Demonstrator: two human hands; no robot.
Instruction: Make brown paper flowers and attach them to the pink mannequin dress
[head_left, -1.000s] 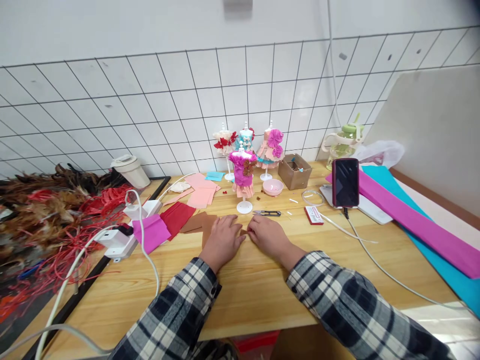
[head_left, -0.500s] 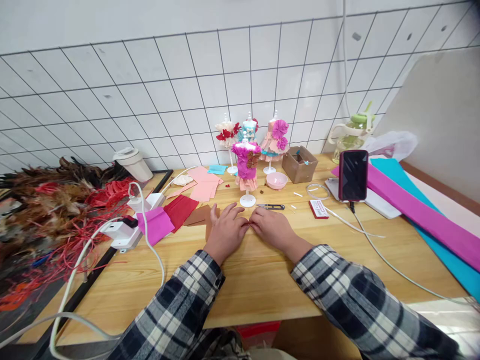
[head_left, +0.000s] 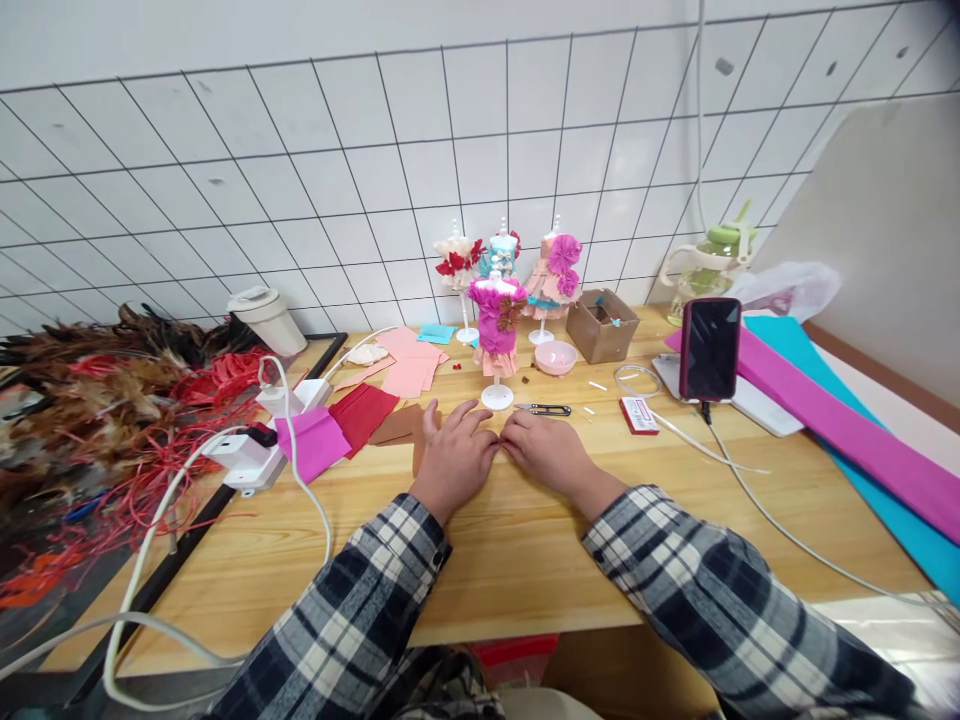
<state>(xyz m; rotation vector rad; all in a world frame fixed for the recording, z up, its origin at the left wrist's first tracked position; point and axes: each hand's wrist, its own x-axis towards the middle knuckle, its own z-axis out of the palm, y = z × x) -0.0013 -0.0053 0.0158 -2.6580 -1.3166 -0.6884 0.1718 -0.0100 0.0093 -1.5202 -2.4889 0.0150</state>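
My left hand (head_left: 456, 455) is low over the wooden table, its thumb and index pinched together, the other fingers spread forward. Touching it at the fingertips, my right hand (head_left: 546, 455) has its fingers closed together. Whatever is between the fingertips is too small or hidden to make out. Just beyond stands a small dress form (head_left: 497, 325) in a magenta and pink paper dress with a brown flower. Black thread snips (head_left: 546, 409) lie beyond my right hand. Brown paper (head_left: 397, 427) lies beside my left hand, partly under it.
Three more dressed forms, a pink bowl (head_left: 556, 357) and a cardboard box (head_left: 602, 328) stand behind. Red paper (head_left: 363, 418), magenta paper (head_left: 313, 442) and a power strip (head_left: 255, 465) are at left. A phone (head_left: 709, 348) and long paper strips (head_left: 847, 430) are at right.
The view has shifted slightly. Both hands stay together in almost the same pose.
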